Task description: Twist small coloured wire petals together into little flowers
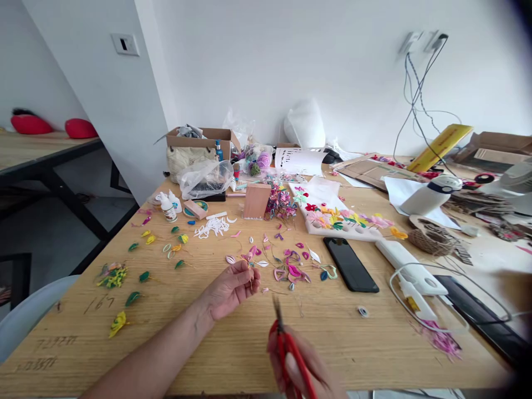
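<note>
Left hand (230, 288), centre of frame: fingertips pinched on a pink paper petal (250, 256) with a thin stem, held just above the wooden table (187, 338); right hand (305, 370), bottom centre, blurred, closed round a red-handled tool (286, 339), dark tip pointing up toward the petal, apart from it; loose paper petals (291, 270) just right of the left hand; black phone (350, 264) further right; white tray (332, 231) of paper flowers behind.

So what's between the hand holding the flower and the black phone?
Head view: loose pink paper petals lie between the left hand, pinching a pink flower, and the black phone.
</note>
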### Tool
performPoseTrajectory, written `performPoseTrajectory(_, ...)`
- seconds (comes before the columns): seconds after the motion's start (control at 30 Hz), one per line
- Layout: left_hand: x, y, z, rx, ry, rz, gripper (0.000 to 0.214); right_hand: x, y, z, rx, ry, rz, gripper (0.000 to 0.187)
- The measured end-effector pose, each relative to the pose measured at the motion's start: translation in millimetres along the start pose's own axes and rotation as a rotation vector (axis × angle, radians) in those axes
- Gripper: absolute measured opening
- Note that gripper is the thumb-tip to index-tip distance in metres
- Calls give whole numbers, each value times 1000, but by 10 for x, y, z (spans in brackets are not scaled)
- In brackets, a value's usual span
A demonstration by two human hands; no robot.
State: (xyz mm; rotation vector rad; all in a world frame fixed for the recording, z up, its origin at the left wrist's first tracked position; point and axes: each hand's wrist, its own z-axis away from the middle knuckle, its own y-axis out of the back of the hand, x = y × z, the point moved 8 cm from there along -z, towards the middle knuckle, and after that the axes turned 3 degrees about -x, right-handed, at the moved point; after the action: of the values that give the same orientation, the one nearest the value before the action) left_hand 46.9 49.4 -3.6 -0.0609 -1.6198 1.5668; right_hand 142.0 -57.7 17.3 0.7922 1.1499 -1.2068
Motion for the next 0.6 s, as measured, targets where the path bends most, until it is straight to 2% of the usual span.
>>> performPoseTrajectory(0.07,-2,-6,-7,-12,-11,9,12,84,-173,-127,-105,-63,-4,46)
performPoseTrajectory(0.13,1,-15,-11,-18,-20,15,12,169,-238,-226,-142,-114,-29,47)
performPoseTrajectory(0.43,-6,-56,19,45,-13,24,18,262,-296,-411,-131,-77,-190,41)
performPoseTrajectory(0.6,-8,-56,13,24,-17,29,17,247,-327,-445,-133,-17,-271,40)
